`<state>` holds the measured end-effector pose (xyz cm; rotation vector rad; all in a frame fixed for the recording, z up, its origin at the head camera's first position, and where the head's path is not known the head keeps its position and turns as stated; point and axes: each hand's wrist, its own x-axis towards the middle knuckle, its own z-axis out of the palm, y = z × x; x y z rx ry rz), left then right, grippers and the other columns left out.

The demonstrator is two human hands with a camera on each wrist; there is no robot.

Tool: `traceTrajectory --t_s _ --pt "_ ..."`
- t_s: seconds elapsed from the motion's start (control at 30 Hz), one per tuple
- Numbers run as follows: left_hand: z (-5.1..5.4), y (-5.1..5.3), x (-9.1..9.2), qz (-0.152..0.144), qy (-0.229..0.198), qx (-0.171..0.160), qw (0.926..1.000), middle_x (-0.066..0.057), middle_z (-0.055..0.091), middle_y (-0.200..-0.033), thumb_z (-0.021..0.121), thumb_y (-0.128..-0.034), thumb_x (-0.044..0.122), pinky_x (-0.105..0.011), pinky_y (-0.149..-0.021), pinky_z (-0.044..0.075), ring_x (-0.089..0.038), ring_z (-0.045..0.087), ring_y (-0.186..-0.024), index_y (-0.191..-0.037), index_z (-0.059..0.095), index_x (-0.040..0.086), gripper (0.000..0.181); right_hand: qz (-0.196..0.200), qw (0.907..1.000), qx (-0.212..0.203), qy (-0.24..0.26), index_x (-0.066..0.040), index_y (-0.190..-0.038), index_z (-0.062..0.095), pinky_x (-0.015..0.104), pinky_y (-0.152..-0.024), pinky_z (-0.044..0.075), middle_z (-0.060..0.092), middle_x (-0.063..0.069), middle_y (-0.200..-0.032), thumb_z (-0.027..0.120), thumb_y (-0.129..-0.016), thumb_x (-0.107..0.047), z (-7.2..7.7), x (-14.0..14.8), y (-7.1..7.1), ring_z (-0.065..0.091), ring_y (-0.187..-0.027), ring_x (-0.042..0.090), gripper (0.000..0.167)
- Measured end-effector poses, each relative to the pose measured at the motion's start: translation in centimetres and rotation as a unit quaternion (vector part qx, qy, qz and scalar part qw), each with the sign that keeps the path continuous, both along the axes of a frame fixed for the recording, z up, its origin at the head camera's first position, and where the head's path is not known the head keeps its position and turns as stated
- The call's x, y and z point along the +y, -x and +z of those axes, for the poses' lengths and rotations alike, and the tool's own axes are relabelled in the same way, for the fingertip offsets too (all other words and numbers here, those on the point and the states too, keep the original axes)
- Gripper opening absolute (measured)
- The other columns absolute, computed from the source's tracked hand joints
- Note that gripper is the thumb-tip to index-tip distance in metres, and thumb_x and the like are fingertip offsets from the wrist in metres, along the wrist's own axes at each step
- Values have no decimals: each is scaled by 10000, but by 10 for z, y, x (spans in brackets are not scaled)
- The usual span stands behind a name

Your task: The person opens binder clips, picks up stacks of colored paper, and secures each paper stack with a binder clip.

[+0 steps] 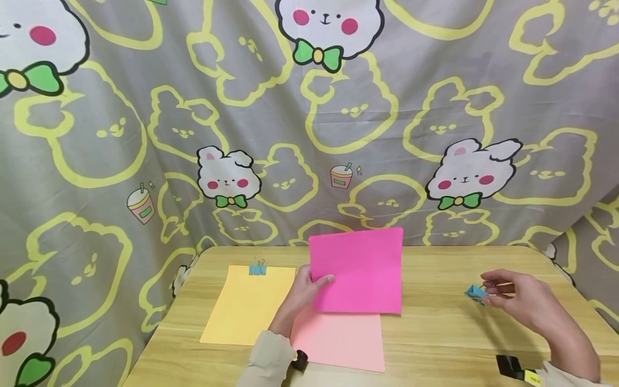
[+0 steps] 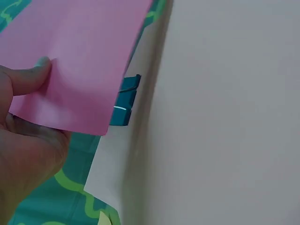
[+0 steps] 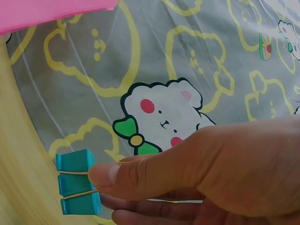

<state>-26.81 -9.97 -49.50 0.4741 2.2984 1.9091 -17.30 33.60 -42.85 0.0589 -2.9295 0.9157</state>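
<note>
My left hand (image 1: 301, 293) grips a bright pink sheet or stack of paper (image 1: 360, 271) by its left edge, thumb on the front, raised above the table. Over to the right, my right hand (image 1: 524, 295) pinches a blue binder clip (image 1: 475, 293) by its wire handles, in the air apart from the paper. The right wrist view shows this clip (image 3: 77, 183) beyond the thumb tip. Light pink paper (image 1: 340, 341) lies below the raised paper, partly covered by it. To its left lies yellow paper (image 1: 251, 301) with another blue binder clip (image 1: 258, 270) on its top edge.
The wood-grain table (image 1: 430, 344) carries all the papers. A grey curtain (image 1: 338, 209) with cartoon bears hangs behind the table and along its sides. In the left wrist view, a clip (image 2: 125, 101) shows past the edge of the pink paper.
</note>
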Motion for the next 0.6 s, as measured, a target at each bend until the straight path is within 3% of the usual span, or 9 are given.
traceTrajectory --t_s 0.17,0.4,0.6 --pt "-1 2 -3 60 -147 -201 9997 -76 702 -941 723 -962 95 -293 -756 547 -147 653 -810 -1133 664 -37 225 -33 10000 65 45 66 -1174 672 239 -624 517 743 127 -993 796 -872 -76 -3 -1 2 704 -852 224 355" --pt "4 2 -6 -145 -571 -519 9969 -48 694 -936 738 -947 102 -302 -772 545 -157 651 -825 -1135 632 -36 256 -144 9992 169 328 36 -1183 667 233 -635 525 747 164 -1041 829 -871 -184 -4 -3 4 652 -800 -22 415" --pt "6 3 -8 -196 -811 -767 9936 -38 711 -977 745 -938 101 -308 -819 545 -160 672 -880 -1169 629 -23 287 -170 9972 570 457 11 -1183 674 192 -633 504 749 161 -1045 863 -848 -230 -6 -10 4 624 -780 -100 454"
